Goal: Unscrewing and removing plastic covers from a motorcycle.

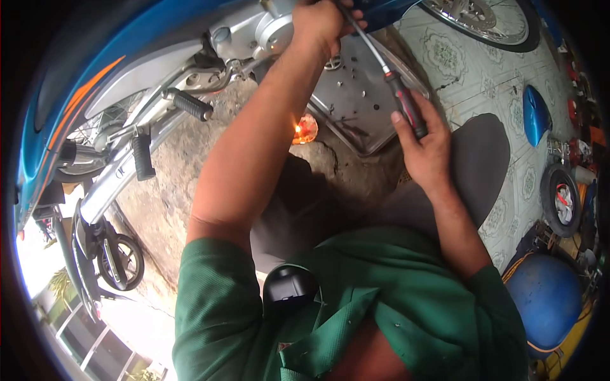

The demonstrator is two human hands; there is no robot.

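Note:
My right hand (pixel 419 136) grips a long screwdriver (pixel 401 95) by its red-and-black handle, with the shaft angled up toward the motorcycle's blue and silver engine area (pixel 273 35). My left hand (pixel 324 28) is up at that area, fingers curled beside the top of the shaft; what exactly they hold is hidden. Beneath lies a metal tray (pixel 349 140) with several small screws and parts (pixel 363 93). A small glowing orange-red object (pixel 306 130) sits on the concrete just left of the tray, partly behind my left forearm.
Footpegs (pixel 190 103) jut out at left, with another two-wheeler (pixel 111 260) beyond. A wheel (pixel 483 19) lies at top right on the tiled floor (pixel 445 57). Along the right are a blue panel (pixel 537 114), a tyre (pixel 559 200), a blue rounded object (pixel 543 298) and assorted clutter.

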